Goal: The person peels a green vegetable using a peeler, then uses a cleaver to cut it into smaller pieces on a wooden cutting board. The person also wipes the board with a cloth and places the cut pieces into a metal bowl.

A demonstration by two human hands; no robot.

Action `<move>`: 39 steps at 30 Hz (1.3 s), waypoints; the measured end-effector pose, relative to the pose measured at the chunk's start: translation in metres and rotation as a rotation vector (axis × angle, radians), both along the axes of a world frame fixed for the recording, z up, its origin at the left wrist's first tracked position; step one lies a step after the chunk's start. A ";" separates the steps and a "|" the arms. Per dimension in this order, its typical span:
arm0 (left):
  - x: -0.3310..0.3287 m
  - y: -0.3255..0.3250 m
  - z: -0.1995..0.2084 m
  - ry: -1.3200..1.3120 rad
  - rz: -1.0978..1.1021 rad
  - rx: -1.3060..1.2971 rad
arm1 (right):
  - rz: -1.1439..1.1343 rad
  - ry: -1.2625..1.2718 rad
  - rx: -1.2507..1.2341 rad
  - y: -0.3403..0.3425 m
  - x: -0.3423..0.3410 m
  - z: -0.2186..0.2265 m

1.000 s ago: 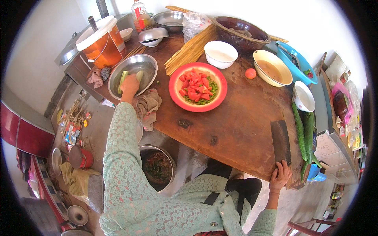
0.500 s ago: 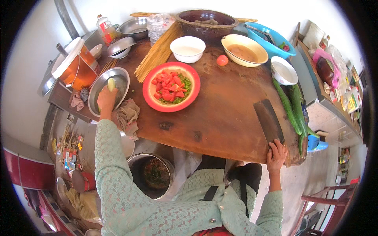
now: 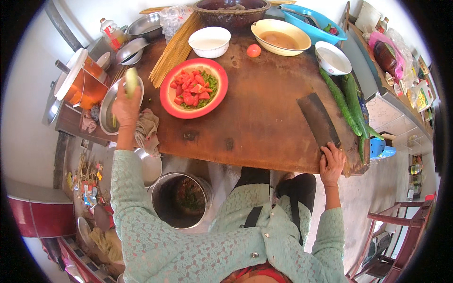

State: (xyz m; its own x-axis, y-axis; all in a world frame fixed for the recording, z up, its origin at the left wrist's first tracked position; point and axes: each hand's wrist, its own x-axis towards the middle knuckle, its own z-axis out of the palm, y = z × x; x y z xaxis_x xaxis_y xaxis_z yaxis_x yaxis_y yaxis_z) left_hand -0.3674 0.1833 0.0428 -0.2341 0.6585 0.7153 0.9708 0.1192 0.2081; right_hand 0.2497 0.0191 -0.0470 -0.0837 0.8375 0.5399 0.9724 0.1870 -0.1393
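Note:
A pale green, long vegetable [image 3: 131, 82] is gripped in my left hand [image 3: 125, 106], its top end sticking up from the fingers. That hand is over the near side of a metal basin [image 3: 107, 106] at the table's left. Water in the basin is partly hidden by the hand. At the table's near right edge, my right hand [image 3: 332, 161] rests with bent fingers touching the handle end of a dark-bladed cleaver [image 3: 318, 118]. The cleaver lies flat, its blade pointing away from me. Cucumbers [image 3: 348, 101] lie to its right.
A red-rimmed plate [image 3: 166, 104] holds cut tomatoes and chopped green pieces. Behind stand a white bowl [image 3: 210, 47], a tomato [image 3: 253, 50], a cream basin [image 3: 302, 45] and a blue basin [image 3: 325, 37]. A crumpled cloth [image 3: 147, 129] hangs at the edge; below stands a metal pot [image 3: 207, 200].
My left hand has lifted the pale green vegetable up and slightly toward me from inside the basin. My right hand stays by the cleaver. The whole view has shifted slightly.

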 end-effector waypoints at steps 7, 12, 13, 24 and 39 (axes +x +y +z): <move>0.188 -0.038 0.000 -0.138 -0.738 -0.199 | 0.012 0.025 0.023 -0.001 0.001 0.000; 0.268 -0.034 -0.031 -0.154 -0.949 -0.425 | 0.010 0.021 0.023 0.001 0.001 0.000; 0.278 -0.029 -0.038 -0.062 -0.938 -0.448 | 0.011 0.013 0.024 0.001 0.001 0.001; 0.269 -0.021 -0.077 0.120 -0.876 -0.386 | -0.009 0.009 -0.009 0.000 -0.001 -0.002; 0.246 -0.049 -0.052 -0.011 -0.890 -0.153 | 0.013 -0.040 0.016 0.002 0.008 -0.008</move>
State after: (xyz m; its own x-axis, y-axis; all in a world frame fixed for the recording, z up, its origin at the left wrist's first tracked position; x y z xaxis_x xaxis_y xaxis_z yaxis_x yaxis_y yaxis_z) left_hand -0.1210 0.1338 -0.0096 0.4010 0.6870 0.6060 0.7152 -0.6482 0.2615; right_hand 0.2580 0.0208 -0.0554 -0.1165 0.8275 0.5492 0.9746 0.2018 -0.0972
